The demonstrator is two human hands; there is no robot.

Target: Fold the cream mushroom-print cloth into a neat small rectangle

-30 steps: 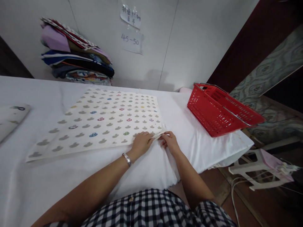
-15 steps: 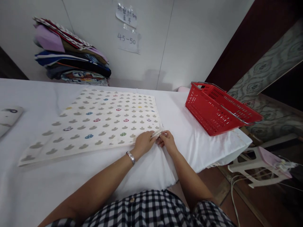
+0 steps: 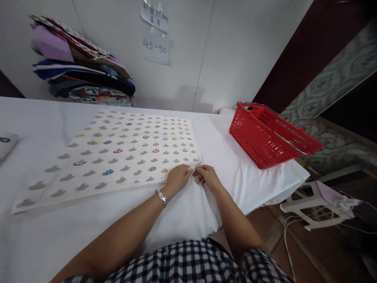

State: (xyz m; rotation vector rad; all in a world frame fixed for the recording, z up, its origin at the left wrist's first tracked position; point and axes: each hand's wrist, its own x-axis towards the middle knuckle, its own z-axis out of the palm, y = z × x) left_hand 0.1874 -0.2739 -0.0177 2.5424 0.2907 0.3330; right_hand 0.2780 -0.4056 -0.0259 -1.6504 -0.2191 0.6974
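Observation:
A folded cream cloth printed with rows of grey shapes and a few coloured ones lies flat on the white-covered table. My left hand, with a silver bracelet at the wrist, rests on the cloth's near right corner and pinches its layered edge. My right hand meets it just to the right and grips the same corner with its fingertips. The two hands almost touch.
A red plastic basket sits on the table's right end. A pile of folded fabrics leans against the back wall. Paper notes hang on the wall. A white stool with cables stands on the floor at right.
The view has drifted slightly right, so the cloth and pile sit further left. Both hands have stayed on the cloth's corner, shifting only a little.

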